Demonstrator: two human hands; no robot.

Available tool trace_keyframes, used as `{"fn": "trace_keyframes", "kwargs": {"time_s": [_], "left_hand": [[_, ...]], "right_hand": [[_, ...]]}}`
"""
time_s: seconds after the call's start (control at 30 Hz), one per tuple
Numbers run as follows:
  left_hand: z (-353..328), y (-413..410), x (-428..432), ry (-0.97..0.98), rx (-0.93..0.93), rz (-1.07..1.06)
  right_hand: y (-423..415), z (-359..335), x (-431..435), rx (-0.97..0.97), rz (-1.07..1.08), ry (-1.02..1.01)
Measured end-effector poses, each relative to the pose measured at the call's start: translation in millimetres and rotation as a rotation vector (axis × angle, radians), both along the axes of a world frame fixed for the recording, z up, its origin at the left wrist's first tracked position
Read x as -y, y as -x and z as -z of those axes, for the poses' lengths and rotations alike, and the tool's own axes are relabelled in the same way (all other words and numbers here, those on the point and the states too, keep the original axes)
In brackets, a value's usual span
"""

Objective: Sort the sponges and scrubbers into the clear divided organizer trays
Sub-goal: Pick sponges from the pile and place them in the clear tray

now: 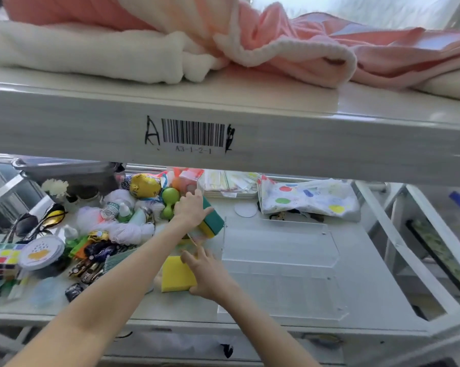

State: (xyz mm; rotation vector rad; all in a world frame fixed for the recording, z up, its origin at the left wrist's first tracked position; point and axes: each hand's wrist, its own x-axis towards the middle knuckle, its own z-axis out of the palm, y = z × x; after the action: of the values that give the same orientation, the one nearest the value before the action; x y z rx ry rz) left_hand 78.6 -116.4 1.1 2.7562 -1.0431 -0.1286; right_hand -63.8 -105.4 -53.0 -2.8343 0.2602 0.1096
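Observation:
On the lower shelf, my left hand (191, 207) grips a green-and-yellow scrubber sponge (213, 221) at the left edge of the clear divided organizer tray (279, 250). Nearer to me, my right hand (206, 274) holds the right side of a flat yellow sponge (176, 274) lying on the shelf just left of the tray. A second clear tray (282, 298) sits in front of the first. I see nothing inside the trays.
A heap of clutter fills the shelf's left: a green dumbbell toy (168, 201), yarn, bottles, sunglasses (38, 221), a puzzle cube (1, 260), toy cars. A dotted pouch (311, 200) lies behind the trays. The upper shelf beam (223, 133) with a barcode hangs overhead.

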Motion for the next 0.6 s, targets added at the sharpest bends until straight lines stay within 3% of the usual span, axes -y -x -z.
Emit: {"fn": "trace_keyframes", "kwargs": {"time_s": [0.2,0.37,0.6], "left_hand": [[-2.1,-13.3,-4.0,0.185,-0.119,-0.009],[-31.6,-14.0,-5.0,0.461,-0.056,-0.043],[-33.4,13.6,1.9,0.599,-0.056,-0.045]], "right_hand": [[24.4,-47.6,20.8,0.090,0.011,-0.003],[58.9,-88.6,72.7,0.175,0.110,-0.089],[46.2,-46.9,66.2,0.207,0.001,0.171]]}}
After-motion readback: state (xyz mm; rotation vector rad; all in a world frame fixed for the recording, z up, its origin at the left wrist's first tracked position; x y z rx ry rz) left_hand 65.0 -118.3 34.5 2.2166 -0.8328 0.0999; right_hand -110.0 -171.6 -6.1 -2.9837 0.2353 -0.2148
